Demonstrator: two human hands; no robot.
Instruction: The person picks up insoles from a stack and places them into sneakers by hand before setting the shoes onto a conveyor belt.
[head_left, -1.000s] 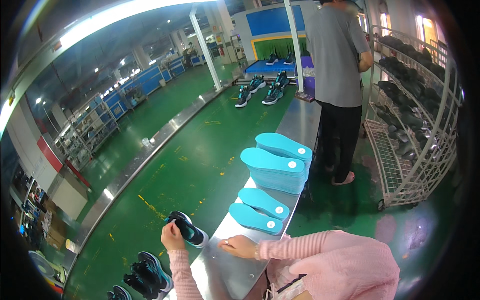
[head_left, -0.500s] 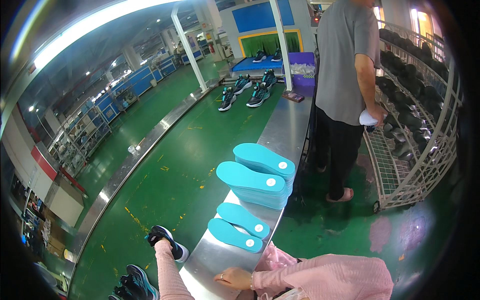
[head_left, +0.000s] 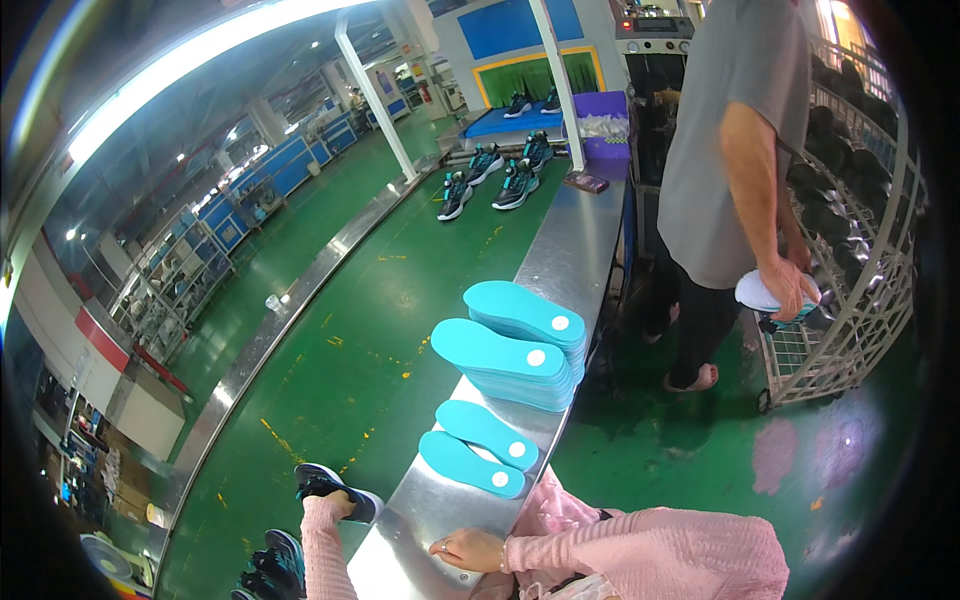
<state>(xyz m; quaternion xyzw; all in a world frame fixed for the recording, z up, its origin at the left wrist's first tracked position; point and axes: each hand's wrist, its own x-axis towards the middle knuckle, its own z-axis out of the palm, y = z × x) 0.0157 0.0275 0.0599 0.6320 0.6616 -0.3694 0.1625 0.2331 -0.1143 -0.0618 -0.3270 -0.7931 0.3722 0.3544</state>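
My left hand (head_left: 343,503) grips a dark sneaker (head_left: 312,477) with a white sole, at the edge of the green belt beside the metal ledge. How its fingers sit in the shoe is partly hidden. My right hand (head_left: 468,550), wearing a ring, lies on the bare metal ledge (head_left: 408,522) with nothing in it. Just beyond it rest two thin teal insoles (head_left: 470,465), side by side. Farther along stand two tall stacks of teal insoles, the nearer stack (head_left: 490,355) and the farther stack (head_left: 525,308), each top insole with a white round mark at one end.
More dark sneakers (head_left: 272,568) sit at the lower left, others (head_left: 515,185) at the belt's far end. A purple bin (head_left: 605,148) and a phone-like object (head_left: 587,182) are on the ledge. At right, a person (head_left: 735,150) holds a shoe (head_left: 768,292) by a white wire rack (head_left: 835,350).
My left hand has shifted slightly on the sneaker, which has turned a little. My right hand has stayed put. The person at right has moved rightward and brought both hands to the shoe.
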